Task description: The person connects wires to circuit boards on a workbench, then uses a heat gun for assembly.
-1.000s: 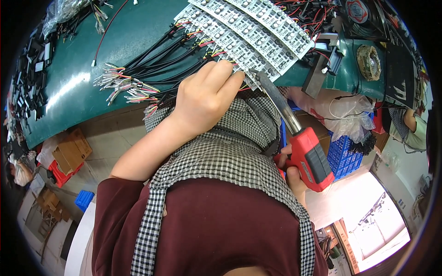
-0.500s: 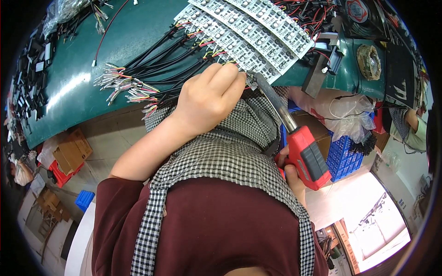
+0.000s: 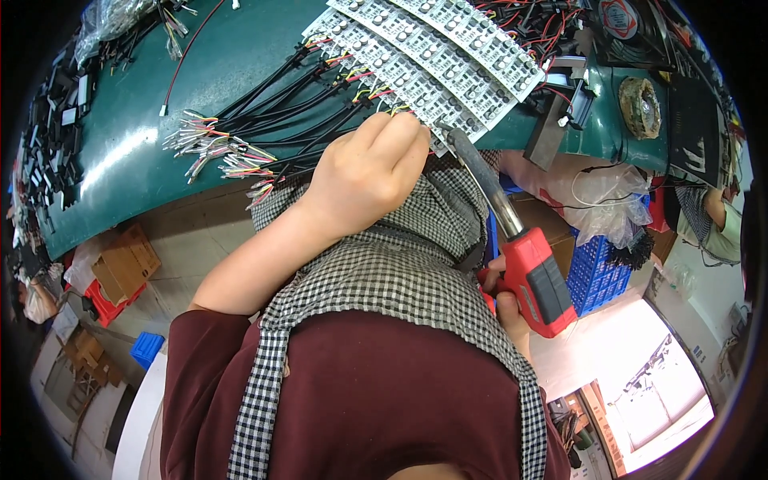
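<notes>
My left hand (image 3: 364, 172) is closed in a pinch at the near edge of a white circuit board panel (image 3: 436, 60). It seems to grip a black cable, mostly hidden by the fingers; coloured wire ends show just above them. Several black cables (image 3: 276, 104) run left from the panel's edge to bare stripped ends. My right hand (image 3: 509, 308) is wrapped round the handle of a red and black soldering gun (image 3: 540, 280). Its metal tube slants up to the panel, with the tip just right of my left fingertips. Whether the tip touches the board I cannot tell.
Black plastic parts (image 3: 68, 120) are heaped at the green table's (image 3: 136, 172) left edge. To the right lie a metal bar (image 3: 548, 132), a round roll (image 3: 640, 108) and red and black wires (image 3: 532, 20). A blue crate (image 3: 596, 276) stands below the table.
The soldering gun has dropped slightly toward me, and its tip has drawn a little away from my left fingers. My left hand has shifted very slightly to the right.
</notes>
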The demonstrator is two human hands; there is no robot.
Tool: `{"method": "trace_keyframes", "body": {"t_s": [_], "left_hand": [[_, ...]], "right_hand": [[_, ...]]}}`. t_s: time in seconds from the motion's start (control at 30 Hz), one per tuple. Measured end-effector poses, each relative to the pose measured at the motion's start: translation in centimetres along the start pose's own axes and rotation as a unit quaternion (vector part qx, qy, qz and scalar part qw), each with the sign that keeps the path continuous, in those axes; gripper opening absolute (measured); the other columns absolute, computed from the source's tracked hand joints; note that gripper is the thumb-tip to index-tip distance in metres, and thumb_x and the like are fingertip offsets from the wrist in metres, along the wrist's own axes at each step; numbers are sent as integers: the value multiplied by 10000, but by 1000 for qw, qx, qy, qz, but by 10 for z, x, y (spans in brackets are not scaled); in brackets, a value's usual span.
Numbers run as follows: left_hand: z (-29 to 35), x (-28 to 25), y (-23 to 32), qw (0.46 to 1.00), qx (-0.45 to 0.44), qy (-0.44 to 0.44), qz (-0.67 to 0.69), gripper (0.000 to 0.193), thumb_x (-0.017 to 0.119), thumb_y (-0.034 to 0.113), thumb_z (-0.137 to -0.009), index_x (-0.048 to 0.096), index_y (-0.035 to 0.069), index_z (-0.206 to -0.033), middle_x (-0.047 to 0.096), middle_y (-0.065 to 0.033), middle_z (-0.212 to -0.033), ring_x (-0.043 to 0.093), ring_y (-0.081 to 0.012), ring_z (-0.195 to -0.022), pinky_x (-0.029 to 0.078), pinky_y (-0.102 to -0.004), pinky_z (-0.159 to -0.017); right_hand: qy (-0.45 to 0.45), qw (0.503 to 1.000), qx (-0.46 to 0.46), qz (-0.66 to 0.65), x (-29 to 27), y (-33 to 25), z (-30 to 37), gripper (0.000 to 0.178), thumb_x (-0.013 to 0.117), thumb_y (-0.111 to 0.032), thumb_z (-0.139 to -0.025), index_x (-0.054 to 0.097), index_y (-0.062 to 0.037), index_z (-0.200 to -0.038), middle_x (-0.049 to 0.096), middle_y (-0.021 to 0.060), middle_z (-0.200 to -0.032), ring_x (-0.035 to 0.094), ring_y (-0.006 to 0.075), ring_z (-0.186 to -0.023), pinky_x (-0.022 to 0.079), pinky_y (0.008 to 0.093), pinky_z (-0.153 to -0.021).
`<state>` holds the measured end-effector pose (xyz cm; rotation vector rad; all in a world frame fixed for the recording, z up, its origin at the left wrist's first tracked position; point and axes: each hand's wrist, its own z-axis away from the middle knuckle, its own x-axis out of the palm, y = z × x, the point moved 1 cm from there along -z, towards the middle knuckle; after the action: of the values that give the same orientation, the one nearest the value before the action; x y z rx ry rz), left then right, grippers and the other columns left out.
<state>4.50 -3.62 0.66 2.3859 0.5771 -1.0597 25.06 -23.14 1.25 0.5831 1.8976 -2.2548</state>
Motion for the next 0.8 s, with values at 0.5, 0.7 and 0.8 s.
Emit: {"method": "trace_keyframes", "body": {"t_s": [0.5, 0.7, 0.8], "left_hand": [[0, 1, 0, 1000, 3, 3, -5, 124, 611, 41, -655, 586, -1, -769, 434, -30, -728, 495, -122, -612, 429, -213, -440], [-2, -2, 2, 1000, 2, -4, -19, 112, 611, 42, -652, 581, 4, -754, 429, -30, -723, 495, -122, -615, 422, -211, -438], [-4, -5, 5, 1000, -7, -22, -21, 115, 611, 42, -651, 581, 5, -756, 435, -32, -729, 500, -123, -627, 423, -214, -441]], "right_hand": [[-29, 994, -12, 106, -5, 6, 4, 533, 724, -375, -743, 584, 9, -1085, 661, 93, -959, 655, 230, -821, 508, 349, -741], [14, 998, 27, -52, 5, -26, -14, 461, 658, -461, -787, 644, -28, -942, 599, 19, -636, 594, 182, -666, 456, 309, -683], [27, 999, 23, -37, 5, -26, -13, 500, 649, -500, -785, 653, -13, -896, 600, 16, -638, 581, 161, -630, 447, 307, -675]]}}
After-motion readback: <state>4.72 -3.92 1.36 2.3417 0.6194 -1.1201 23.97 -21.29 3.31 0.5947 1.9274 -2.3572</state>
